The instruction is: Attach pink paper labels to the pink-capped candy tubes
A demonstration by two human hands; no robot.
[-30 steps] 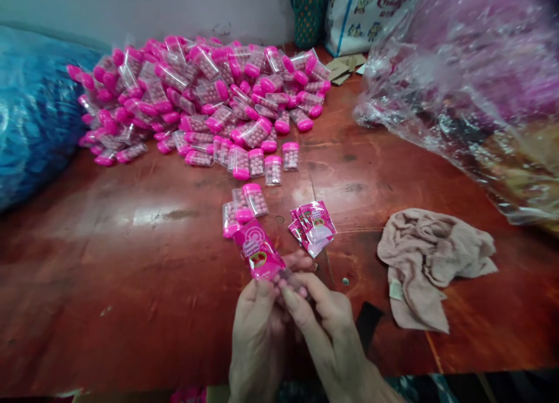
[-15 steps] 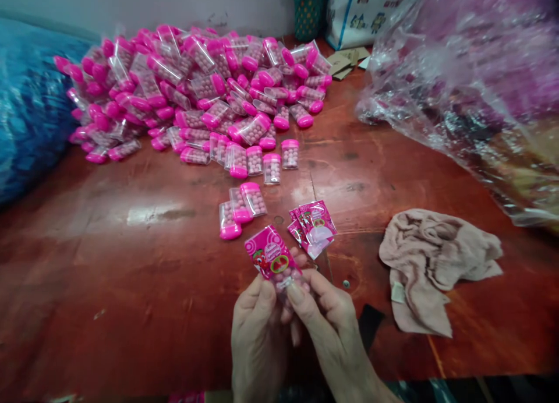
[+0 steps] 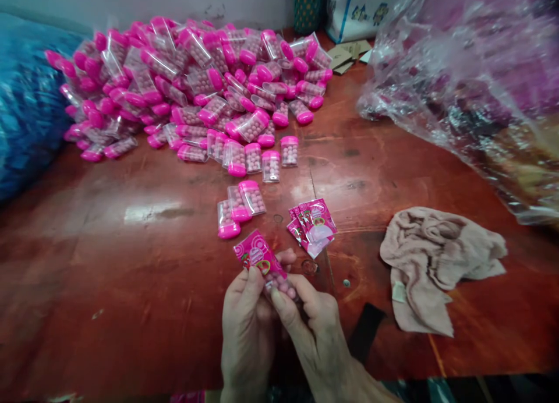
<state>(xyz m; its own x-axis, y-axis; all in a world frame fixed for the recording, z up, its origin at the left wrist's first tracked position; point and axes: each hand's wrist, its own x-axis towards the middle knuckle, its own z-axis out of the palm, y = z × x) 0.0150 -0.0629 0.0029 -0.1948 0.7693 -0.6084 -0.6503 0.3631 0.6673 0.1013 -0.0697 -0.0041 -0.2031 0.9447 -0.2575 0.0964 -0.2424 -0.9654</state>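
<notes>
Two hands (image 3: 279, 318) holding candy bottle (image 3: 266, 269), long axis up-left

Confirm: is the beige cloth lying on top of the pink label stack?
No, the beige cloth lies apart on the table, right of the label stack.

Crumpled beige cloth (image 3: 439, 263), clear plastic bag (image 3: 463, 88), blue bag (image 3: 26, 106)
</notes>
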